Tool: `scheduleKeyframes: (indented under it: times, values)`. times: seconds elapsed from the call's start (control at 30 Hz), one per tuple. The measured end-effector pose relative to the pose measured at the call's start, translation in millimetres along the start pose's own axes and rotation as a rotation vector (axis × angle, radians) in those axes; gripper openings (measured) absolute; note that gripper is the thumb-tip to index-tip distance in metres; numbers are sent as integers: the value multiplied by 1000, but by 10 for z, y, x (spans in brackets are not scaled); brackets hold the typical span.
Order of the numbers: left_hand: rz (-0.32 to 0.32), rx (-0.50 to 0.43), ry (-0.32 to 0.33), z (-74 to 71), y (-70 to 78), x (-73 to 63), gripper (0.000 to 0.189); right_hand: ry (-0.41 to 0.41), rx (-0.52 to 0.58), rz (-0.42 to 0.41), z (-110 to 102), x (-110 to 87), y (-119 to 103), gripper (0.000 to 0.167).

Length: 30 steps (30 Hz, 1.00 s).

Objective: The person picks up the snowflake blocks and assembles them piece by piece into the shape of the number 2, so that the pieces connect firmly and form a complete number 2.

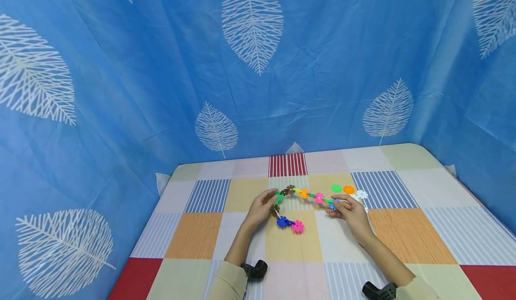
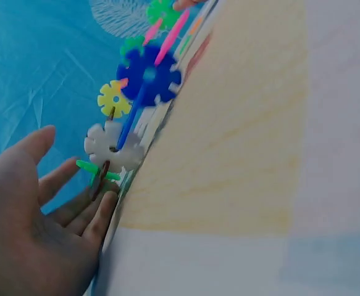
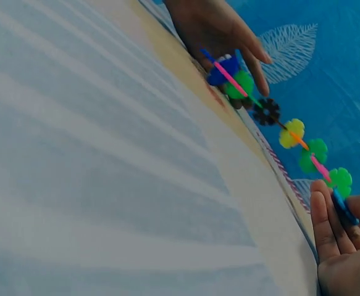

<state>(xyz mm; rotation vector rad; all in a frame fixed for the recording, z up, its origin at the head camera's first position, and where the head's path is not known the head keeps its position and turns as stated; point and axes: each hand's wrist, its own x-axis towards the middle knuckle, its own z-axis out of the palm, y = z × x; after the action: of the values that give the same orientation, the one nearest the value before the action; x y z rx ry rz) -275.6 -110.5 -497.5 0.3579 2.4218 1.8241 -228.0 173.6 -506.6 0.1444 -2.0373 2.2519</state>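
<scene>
A curved chain of interlocking plastic snowflake discs (image 1: 303, 193) runs between my two hands in the head view. At its right end, my right hand (image 1: 351, 212) pinches a light blue disc (image 3: 344, 206). My left hand (image 1: 260, 208) is at the chain's left bend, its fingers fairly straight and the thumb apart in the left wrist view. Those fingers touch the chain near a green disc (image 1: 279, 197) and a brown disc (image 1: 274, 211). From there the chain turns toward me through a white disc (image 2: 113, 146) and a dark blue disc (image 1: 282, 221) to a pink disc (image 1: 298, 226).
Beyond my right hand lie loose discs: a green one (image 1: 336, 188), an orange one (image 1: 348, 189) and white ones (image 1: 361, 195). A patchwork cloth (image 1: 238, 192) covers the table. Blue leaf-patterned curtains (image 1: 314, 67) stand behind it and at both sides.
</scene>
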Motion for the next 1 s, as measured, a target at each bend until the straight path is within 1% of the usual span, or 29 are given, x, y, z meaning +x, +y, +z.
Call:
scheduleKeyframes:
  times: [0.1, 0.17, 0.2, 0.27, 0.3, 0.4, 0.47, 0.53, 0.57, 0.63, 0.73, 0.87, 0.93, 1.0]
  values:
    - [-3, -50, 16, 4, 38, -14, 50, 17, 7, 14, 4, -6, -13, 35]
    - [16, -85, 4, 5, 98, -41, 55, 30, 3, 28, 12, -16, -26, 36]
    - [23, -84, -4, 6, 138, -61, 57, 36, 1, 38, 19, -23, -33, 36]
    - [49, -71, -27, 12, 226, -100, 59, 39, -6, 63, 39, -41, -47, 37]
    - [63, -50, -36, 19, 270, -120, 59, 36, 1, 78, 54, -52, -54, 38]
    - [69, 18, -51, 44, 356, -164, 58, 23, 31, 131, 123, -92, -66, 40]
    - [68, 30, -51, 58, 374, -175, 57, 11, 49, 164, 192, -130, -74, 42]
    - [67, 24, -45, 62, 377, -180, 56, 4, 44, 190, 279, -177, -79, 43]
    - [71, 16, -44, 58, 371, -179, 56, -1, 33, 193, 329, -205, -82, 43]
    - [83, -12, -38, 54, 348, -173, 56, -14, -31, 192, 430, -269, -90, 42]
    - [99, -53, -40, 45, 324, -165, 57, -35, -179, 153, 577, -369, -107, 37]
    - [91, -68, -28, 43, 313, -164, 57, -96, -401, 16, 719, -482, -86, 32]
    - [80, -67, -25, 45, 310, -168, 56, -134, -479, -67, 766, -518, -56, 31]
    - [71, -62, -24, 49, 313, -174, 56, -148, -554, -128, 800, -541, -32, 30]
